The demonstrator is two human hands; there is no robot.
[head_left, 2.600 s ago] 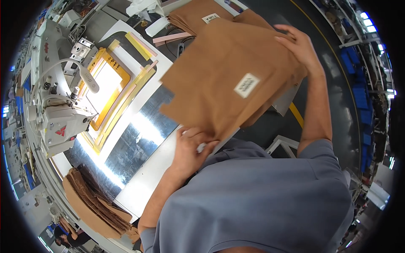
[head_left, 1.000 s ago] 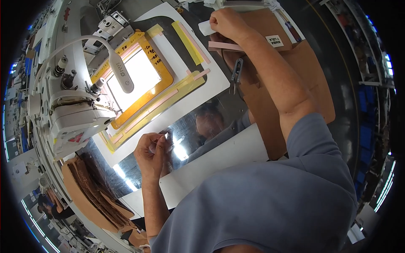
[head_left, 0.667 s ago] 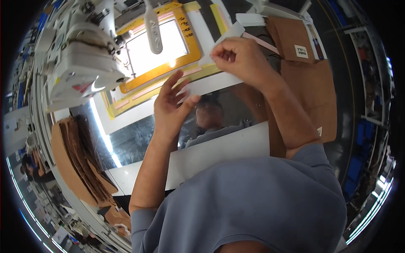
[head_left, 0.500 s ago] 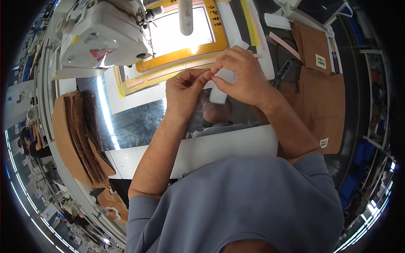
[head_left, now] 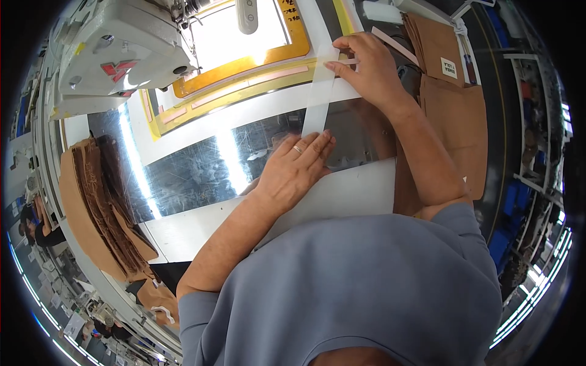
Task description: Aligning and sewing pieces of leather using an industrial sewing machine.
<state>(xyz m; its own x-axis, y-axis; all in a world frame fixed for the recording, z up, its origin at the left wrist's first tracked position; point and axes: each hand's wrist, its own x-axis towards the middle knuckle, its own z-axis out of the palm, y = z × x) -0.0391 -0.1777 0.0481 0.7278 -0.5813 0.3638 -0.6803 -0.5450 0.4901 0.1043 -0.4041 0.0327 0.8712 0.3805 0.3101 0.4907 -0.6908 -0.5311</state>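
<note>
My right hand [head_left: 358, 66] has curled fingers gripping the upper part of a translucent white strip [head_left: 317, 104], over the yellow taped border of the orange frame [head_left: 299, 33]. My left hand [head_left: 296, 166] rests with fingers extended on the strip's lower end, above the polished metal plate [head_left: 183, 171]. A ring is on one finger. The sewing machine head [head_left: 131, 52], with a pale lamp arm [head_left: 247, 18], stands left of my right hand, over the frame. A pink strip [head_left: 394, 43] lies just beyond my right hand.
Brown cut pieces stand stacked at the left [head_left: 91, 207] and lie at the right [head_left: 452, 140], with a folded brown pile [head_left: 424, 46] behind. A screwdriver [head_left: 469, 67] lies beside it. A co-worker [head_left: 43, 222] is at far left; blue bins [head_left: 513, 213] line the right.
Earlier I held a brown piece, now let go. Since half a second ago my hands have moved apart, left down, right up, with the white strip stretched between them.
</note>
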